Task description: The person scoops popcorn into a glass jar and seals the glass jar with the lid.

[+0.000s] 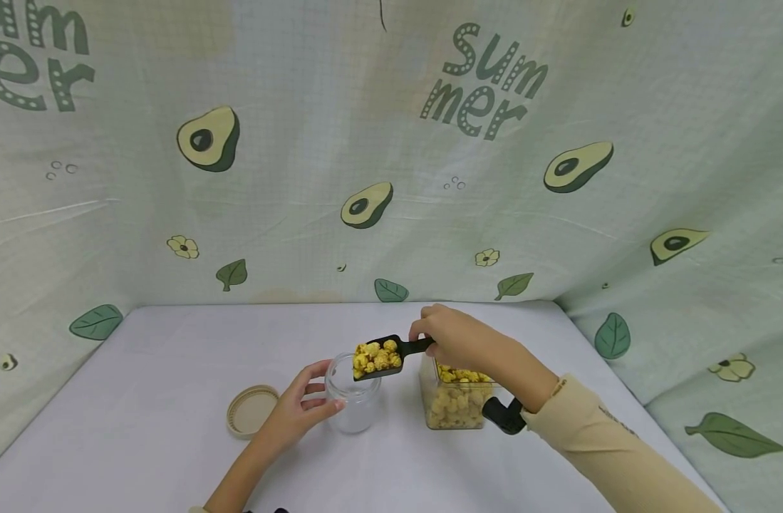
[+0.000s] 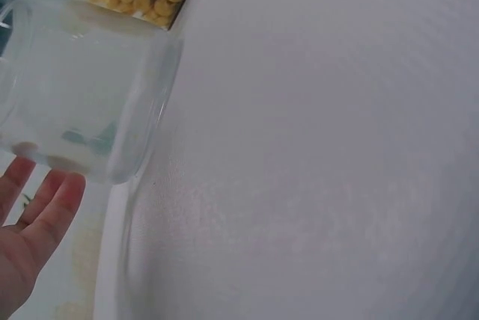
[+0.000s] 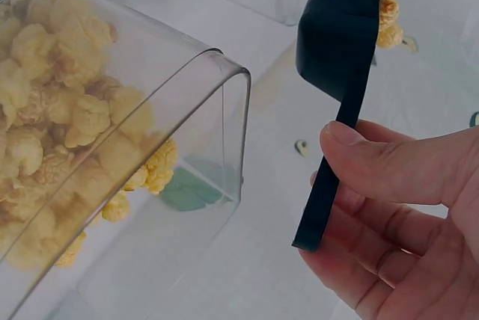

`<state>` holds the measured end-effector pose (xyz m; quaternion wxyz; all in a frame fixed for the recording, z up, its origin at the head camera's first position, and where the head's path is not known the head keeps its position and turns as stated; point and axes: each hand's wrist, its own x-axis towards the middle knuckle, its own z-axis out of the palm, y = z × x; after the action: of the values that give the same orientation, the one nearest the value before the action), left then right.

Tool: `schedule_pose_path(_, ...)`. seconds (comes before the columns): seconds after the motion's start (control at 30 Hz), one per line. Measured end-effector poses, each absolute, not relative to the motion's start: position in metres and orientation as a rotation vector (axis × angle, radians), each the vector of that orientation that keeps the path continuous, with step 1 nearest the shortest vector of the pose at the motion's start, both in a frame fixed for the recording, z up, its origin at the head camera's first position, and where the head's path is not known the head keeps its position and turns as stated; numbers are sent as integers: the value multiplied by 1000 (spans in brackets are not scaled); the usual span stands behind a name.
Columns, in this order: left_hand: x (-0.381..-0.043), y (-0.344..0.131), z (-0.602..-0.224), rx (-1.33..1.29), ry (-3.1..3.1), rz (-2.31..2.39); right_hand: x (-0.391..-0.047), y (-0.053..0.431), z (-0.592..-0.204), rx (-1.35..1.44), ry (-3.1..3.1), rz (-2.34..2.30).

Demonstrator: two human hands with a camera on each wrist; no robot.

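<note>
In the head view my right hand [image 1: 455, 329] grips the handle of a black scoop [image 1: 412, 347]. Yellow popcorn [image 1: 373, 358] fills the scoop, whose front end overlaps the mouth of a clear jar [image 1: 354, 417]. The right wrist view shows the thumb and fingers pinching the scoop's handle [image 3: 323, 199]. My left hand [image 1: 304, 402] holds the jar from its left side, thumb at the front and fingers spread toward the back. In the left wrist view, fingertips [image 2: 71, 185] meet the jar's wall. No popcorn shows inside the jar.
A clear square container [image 1: 457, 406] of popcorn stands right of the jar, partly beneath the right forearm. A round lid [image 1: 253, 411] lies left of the left hand. The white table [image 1: 192, 356] meets a printed cloth backdrop [image 1: 288, 235] behind and on both sides.
</note>
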<state>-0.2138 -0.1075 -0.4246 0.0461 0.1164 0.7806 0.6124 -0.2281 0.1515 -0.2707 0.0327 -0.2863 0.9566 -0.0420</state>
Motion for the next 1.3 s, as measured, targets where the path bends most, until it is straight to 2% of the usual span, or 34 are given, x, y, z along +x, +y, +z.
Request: schedule_pose_path(1.3, -215, -110, -427, 413, 2357, 1904, -229, 144, -263, -873, 2957, -35)
